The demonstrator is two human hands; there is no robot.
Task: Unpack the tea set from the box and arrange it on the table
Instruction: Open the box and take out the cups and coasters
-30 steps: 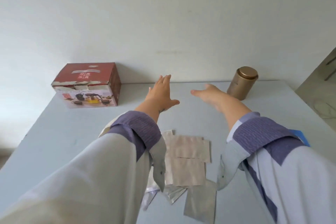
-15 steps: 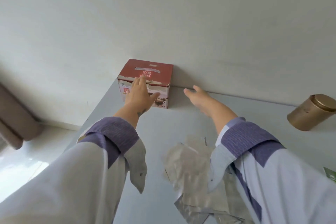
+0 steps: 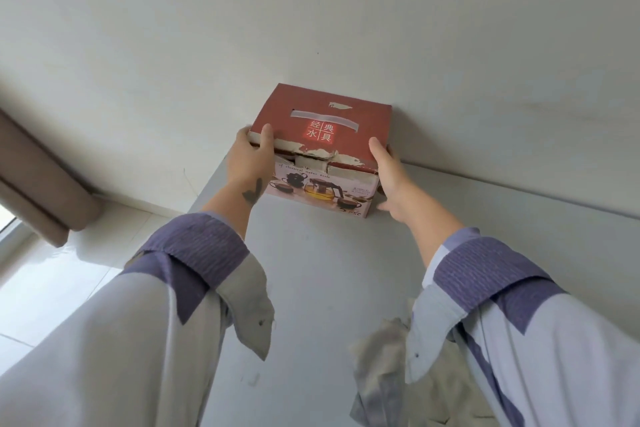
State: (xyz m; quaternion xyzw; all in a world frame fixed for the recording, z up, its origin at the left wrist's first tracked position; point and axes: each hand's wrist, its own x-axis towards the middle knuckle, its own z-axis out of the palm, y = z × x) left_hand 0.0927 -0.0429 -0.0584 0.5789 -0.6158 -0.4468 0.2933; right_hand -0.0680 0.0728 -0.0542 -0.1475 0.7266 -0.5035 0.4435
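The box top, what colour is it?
The box top is dark red with a white strip, seen in the head view.

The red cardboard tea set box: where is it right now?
In the head view the red cardboard tea set box sits at the grey table's far edge against the white wall, between the left hand and right hand.

The red box (image 3: pixel 322 149) sits closed at the far left corner of the worktop (image 3: pixel 311 270), close to the wall. Its top has Chinese characters and a pale strip, the front edge is torn and worn, and a glass teapot with cups is pictured on the front.
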